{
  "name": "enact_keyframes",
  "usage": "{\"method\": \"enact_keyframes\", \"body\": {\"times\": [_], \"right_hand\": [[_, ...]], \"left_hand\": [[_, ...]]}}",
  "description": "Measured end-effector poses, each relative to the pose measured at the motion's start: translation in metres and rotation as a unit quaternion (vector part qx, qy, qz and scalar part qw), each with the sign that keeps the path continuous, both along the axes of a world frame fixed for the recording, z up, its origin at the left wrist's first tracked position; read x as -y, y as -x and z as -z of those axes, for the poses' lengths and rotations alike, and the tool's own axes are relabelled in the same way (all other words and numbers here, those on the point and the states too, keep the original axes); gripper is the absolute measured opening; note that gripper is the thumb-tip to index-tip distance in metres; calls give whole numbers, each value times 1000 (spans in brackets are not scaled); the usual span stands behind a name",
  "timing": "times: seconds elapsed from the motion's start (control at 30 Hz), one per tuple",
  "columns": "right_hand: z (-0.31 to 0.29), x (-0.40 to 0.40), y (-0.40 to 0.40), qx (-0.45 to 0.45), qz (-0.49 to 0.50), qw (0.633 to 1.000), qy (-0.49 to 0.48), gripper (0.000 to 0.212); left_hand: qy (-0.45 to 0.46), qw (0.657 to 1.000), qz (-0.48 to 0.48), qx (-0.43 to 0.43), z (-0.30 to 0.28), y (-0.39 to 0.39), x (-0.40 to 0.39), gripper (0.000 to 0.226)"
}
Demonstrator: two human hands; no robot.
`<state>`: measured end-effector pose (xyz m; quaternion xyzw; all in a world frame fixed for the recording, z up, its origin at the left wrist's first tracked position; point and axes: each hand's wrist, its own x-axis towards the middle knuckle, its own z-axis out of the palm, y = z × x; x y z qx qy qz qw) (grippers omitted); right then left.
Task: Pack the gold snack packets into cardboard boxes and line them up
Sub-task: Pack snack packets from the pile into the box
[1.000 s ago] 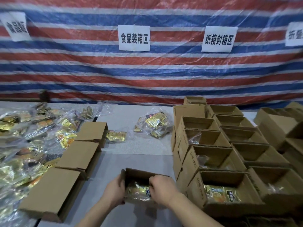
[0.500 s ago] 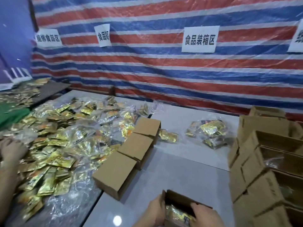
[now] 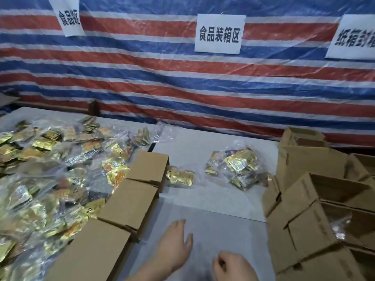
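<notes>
Striped red-white-blue tarp wall (image 3: pixel 182 82), 3 paper signs (image 3: pixel 220 33), grey table (image 3: pixel 213 199).
</notes>
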<state>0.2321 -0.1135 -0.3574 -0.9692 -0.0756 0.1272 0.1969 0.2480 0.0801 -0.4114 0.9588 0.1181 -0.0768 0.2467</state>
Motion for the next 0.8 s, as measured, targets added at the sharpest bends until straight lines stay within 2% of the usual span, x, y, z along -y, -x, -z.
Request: {"method": "enact_keyframes", "body": {"times": [0.13, 0.23, 0.4, 0.5, 0.53, 0.6, 0.7, 0.8], "right_hand": [[16, 0, -49, -55, 66, 996, -27, 31], [33, 8, -79, -64, 76, 992, -78, 29], [59, 24, -97, -58, 118, 978, -160, 22], [70, 33, -94, -57, 122, 974, -183, 23], [72, 36, -93, -55, 114, 975, -183, 22], [74, 42, -91, -47, 100, 978, -179, 20], [69, 44, -87, -43, 112, 978, -171, 18], [53, 40, -82, -44, 114, 977, -176, 21]], "left_hand": [[-171, 980, 100, -6, -3, -157, -27, 44], [-311, 935, 165, -31, 21, -226, -43, 59], [-388, 896, 207, -66, 63, -281, -56, 92], [-369, 904, 185, -116, 88, -295, -61, 114], [-356, 910, 177, -117, 95, -297, -62, 115], [-356, 913, 174, -94, 103, -295, -60, 105], [-355, 910, 194, -88, 105, -273, -51, 76], [-240, 954, 158, -90, 85, -246, -37, 52]]}}
